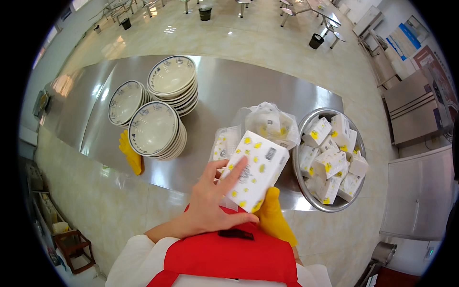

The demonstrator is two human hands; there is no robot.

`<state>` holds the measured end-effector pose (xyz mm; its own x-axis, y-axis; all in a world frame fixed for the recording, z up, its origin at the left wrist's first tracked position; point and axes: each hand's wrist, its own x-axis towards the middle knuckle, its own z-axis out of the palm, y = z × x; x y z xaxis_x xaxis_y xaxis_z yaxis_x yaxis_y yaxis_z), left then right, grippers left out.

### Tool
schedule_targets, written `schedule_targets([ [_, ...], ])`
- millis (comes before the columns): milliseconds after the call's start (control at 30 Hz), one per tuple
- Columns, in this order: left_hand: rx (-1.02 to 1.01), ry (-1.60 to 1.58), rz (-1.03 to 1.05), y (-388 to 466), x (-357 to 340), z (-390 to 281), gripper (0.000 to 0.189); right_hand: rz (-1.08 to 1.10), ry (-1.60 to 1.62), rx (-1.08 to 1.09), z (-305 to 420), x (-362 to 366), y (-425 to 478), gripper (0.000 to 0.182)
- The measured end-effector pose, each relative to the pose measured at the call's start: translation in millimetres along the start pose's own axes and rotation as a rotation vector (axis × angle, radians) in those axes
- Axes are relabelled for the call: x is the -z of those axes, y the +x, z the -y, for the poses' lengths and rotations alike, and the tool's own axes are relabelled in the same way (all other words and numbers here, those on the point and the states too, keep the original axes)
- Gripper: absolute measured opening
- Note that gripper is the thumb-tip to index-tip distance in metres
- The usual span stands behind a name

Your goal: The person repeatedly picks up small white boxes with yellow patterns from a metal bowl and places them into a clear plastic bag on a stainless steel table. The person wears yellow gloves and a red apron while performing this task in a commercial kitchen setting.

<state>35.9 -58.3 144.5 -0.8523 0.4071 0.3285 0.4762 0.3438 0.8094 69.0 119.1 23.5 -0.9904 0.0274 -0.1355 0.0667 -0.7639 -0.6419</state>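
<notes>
A white tissue pack with yellow prints (252,172) is held up in front of the red apron. My left hand (211,201), bare, lies against its left side and face, fingers spread. Under its lower right corner is my right hand (274,219) in a yellow rubber glove, its thumb at the pack's edge and its other fingers hidden. Just behind are an opened clear plastic bag (270,120) with packs inside and another tissue pack (223,145). A round metal basin (301,172) to the right holds several similar packs (329,163).
Stacks of patterned bowls (154,129) stand left on the stainless steel table (222,86). A yellow rubber glove (131,154) lies beside the nearest stack. Beyond the table are bins (316,41) and dining tables with stools (324,14). Steel cabinets (416,193) line the right side.
</notes>
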Motion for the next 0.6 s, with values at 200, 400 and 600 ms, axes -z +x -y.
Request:
schedule_targets([
  [200,-0.218,-0.163,-0.123,12,-6,-1,0.039,-0.007,0.054,0.032,30,6,-8,0.065],
  [400,-0.204,-0.186,-0.133,28,-7,-17,0.031,-0.005,0.067,0.049,35,2,-12,0.068],
  [600,-0.175,-0.256,-0.034,33,-7,-23,0.026,0.007,0.081,0.055,39,-1,-13,0.071],
])
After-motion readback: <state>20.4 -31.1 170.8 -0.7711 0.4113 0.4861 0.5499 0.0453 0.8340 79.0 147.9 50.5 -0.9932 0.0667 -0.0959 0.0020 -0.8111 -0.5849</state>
